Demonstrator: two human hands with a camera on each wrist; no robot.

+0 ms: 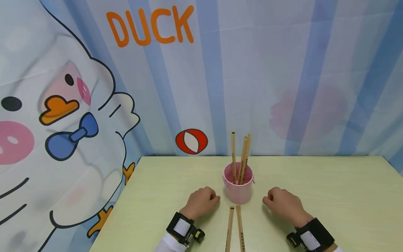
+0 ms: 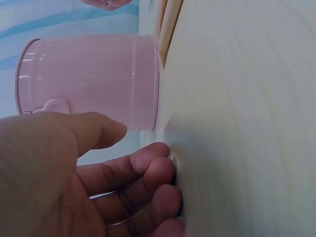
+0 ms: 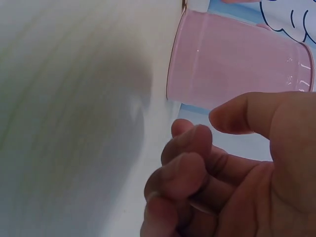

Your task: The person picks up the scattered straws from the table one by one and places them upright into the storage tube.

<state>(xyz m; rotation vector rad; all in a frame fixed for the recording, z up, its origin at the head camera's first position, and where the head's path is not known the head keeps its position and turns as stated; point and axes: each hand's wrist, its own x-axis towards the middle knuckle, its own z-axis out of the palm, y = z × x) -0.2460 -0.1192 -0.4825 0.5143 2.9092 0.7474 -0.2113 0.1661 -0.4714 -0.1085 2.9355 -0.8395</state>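
A pink bucket (image 1: 238, 193) stands upright on the table, with several wooden sticks (image 1: 243, 159) leaning up out of it. In front of the bucket, two more wooden sticks (image 1: 230, 229) lie side by side on the tabletop. To the left of the bucket rests my left hand (image 1: 201, 202), its fingers loosely curled and its fingertips at the table in the left wrist view. My right hand (image 1: 285, 205) is on the other side, also loosely curled. In the right wrist view a gap shows between thumb and fingers. Neither hand holds anything.
The pale yellow table (image 1: 346, 189) ends at the back against a blue striped curtain (image 1: 252, 70) printed with a cartoon duck. Black camera straps (image 1: 182, 227) sit on both wrists.
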